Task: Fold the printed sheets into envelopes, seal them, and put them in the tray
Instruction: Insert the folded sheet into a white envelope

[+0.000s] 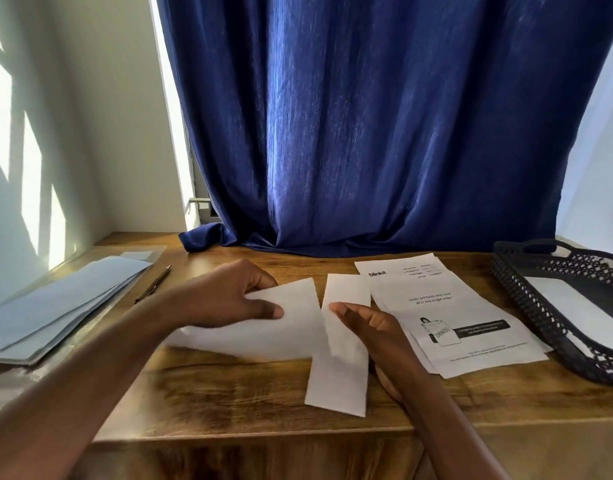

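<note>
My left hand (229, 296) pinches the top edge of a white envelope (263, 334) that lies slanted over the middle of the wooden desk. My right hand (371, 330) holds a folded white sheet (339, 368) upright-long beside it, thumb on its face near the upper part. To the right lies a stack of printed sheets (461, 323) with a drawing and text on top. At the far right a dark mesh tray (527, 299) holds a white envelope (572, 306).
A pile of pale blue envelopes (52, 313) in a clear sleeve lies at the left of the desk (229, 393), with a pen (153, 285) beside it. A blue curtain (367, 133) hangs behind and drapes onto the desk's back edge.
</note>
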### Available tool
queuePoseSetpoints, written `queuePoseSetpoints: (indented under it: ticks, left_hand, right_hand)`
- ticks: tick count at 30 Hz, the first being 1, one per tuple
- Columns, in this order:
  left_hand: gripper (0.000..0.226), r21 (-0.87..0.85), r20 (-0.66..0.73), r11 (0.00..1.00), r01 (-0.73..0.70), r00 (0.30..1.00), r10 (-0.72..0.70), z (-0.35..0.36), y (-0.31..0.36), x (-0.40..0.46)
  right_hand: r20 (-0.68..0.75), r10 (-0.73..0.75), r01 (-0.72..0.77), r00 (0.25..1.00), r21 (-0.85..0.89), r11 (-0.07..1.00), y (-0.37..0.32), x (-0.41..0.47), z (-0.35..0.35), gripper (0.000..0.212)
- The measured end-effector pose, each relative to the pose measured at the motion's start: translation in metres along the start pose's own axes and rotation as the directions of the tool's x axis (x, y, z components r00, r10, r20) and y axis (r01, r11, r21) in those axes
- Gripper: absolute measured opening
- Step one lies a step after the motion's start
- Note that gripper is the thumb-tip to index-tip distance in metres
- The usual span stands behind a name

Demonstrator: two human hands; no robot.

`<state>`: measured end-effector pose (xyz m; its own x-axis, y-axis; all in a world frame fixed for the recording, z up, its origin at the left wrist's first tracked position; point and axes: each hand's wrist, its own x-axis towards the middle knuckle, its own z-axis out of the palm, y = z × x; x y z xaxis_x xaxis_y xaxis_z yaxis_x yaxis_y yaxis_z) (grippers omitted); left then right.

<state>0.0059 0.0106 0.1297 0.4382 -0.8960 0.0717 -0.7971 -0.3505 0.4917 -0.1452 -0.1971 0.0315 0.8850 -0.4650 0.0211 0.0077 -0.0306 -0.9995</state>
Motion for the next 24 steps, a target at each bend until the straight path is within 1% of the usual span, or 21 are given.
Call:
queuePoseSetpoints:
  ticks: [2,4,5,7,9,11,13,15,17,19,20,22,23,24]
  left_hand:
    - [0.014,0.084,0.028,0.996,-0.009,1.0,0.006,-0.01,0.006,0.008]
    - [0.009,0.146,0.048,0.989,-0.023,0.999,0.016,-0.01,0.012,0.017]
    - [0.009,0.162,0.061,0.986,-0.029,0.998,0.019,-0.006,0.013,0.022]
    - [0.014,0.172,0.086,0.984,-0.034,0.996,0.019,0.003,0.016,0.032]
    - [0.019,0.16,0.092,0.987,-0.031,0.996,0.016,0.011,0.017,0.038]
    - [0.028,0.142,0.081,0.99,-0.008,0.997,-0.004,0.01,0.015,0.038]
    - [0.032,0.125,0.091,0.992,0.016,0.995,-0.028,0.003,0.011,0.033]
    - [0.026,0.13,0.11,0.991,0.01,0.994,-0.025,-0.007,0.007,0.026]
    - [0.02,0.126,0.093,0.992,-0.012,0.996,0.0,-0.02,0.005,0.02]
    - [0.02,0.065,-0.006,0.997,-0.037,0.999,0.038,-0.034,0.006,0.014]
    - [0.021,-0.001,-0.086,0.999,-0.046,0.995,0.046,-0.041,0.008,0.011]
    - [0.032,-0.233,-0.268,0.971,-0.059,0.963,-0.006,-0.051,0.011,0.003]
    - [0.04,-0.381,-0.347,0.921,-0.077,0.936,-0.065,-0.052,0.01,0.001]
    - [0.048,-0.538,-0.402,0.836,-0.108,0.905,-0.141,-0.051,0.01,-0.002]
  right_hand:
    - [0.066,-0.027,0.03,0.997,-0.041,0.999,-0.001,-0.005,-0.001,0.059]
    - [0.13,-0.039,0.052,0.991,-0.102,0.993,-0.001,-0.01,-0.002,0.061]
    - [0.16,-0.043,0.061,0.986,-0.114,0.992,0.0,-0.011,-0.003,0.06]
    - [0.183,-0.051,0.075,0.982,-0.131,0.988,-0.001,-0.014,-0.004,0.051]
    - [0.163,-0.055,0.08,0.985,-0.153,0.985,-0.002,-0.014,-0.004,0.038]
    - [0.124,-0.046,0.064,0.991,-0.145,0.987,-0.003,-0.014,-0.005,0.033]
    - [0.094,-0.046,0.057,0.994,-0.117,0.991,-0.003,-0.013,-0.007,0.034]
    - [0.068,-0.042,0.047,0.997,-0.069,0.997,-0.005,-0.013,-0.008,0.037]
    - [0.025,-0.023,0.024,0.999,-0.004,1.0,-0.007,-0.013,-0.007,0.04]
    - [-0.034,-0.015,0.017,0.999,0.06,0.998,-0.01,-0.012,-0.007,0.047]
    - [-0.042,-0.019,0.023,0.999,0.087,0.996,-0.009,-0.01,-0.008,0.056]
    - [0.005,-0.037,0.036,0.999,0.083,0.996,-0.006,-0.009,-0.009,0.079]
    - [0.039,-0.052,0.05,0.998,0.064,0.997,-0.004,-0.01,-0.009,0.085]
    - [0.077,-0.07,0.067,0.995,0.049,0.997,-0.002,-0.011,-0.009,0.087]
